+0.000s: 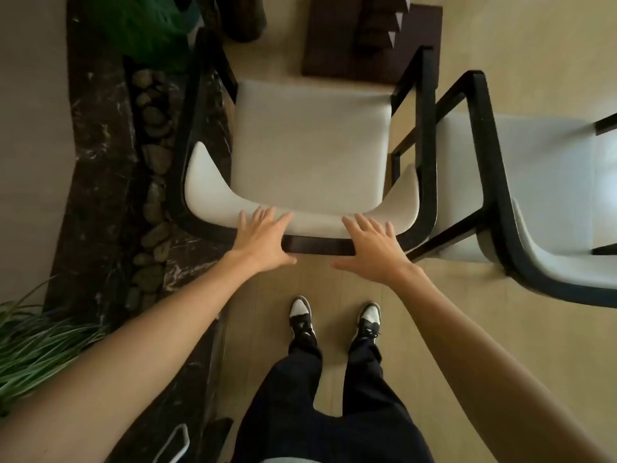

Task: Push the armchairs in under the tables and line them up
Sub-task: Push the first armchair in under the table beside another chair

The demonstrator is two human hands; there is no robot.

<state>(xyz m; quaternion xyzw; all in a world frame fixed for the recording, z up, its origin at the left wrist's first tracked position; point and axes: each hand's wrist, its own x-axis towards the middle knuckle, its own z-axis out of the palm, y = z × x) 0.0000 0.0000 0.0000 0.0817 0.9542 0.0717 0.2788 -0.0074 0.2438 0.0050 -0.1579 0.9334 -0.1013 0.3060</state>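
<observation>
An armchair [310,145] with a cream seat and dark wooden frame stands right below me, its backrest toward me. My left hand [263,240] lies flat on the left part of the backrest's top rail, fingers spread. My right hand [372,247] lies flat on the right part of the same rail, fingers spread. The chair's front edge reaches a dark brown table base [334,41] at the top. A second armchair [534,182] of the same kind stands at the right, turned at an angle, its arm close to the first chair's right arm.
A dark marble planter border [96,155] with a strip of pebbles [153,162] runs along the left, close to the first chair's left arm. Green plants [36,342] grow at the lower left and top left. My feet [334,320] stand on the beige floor behind the chair.
</observation>
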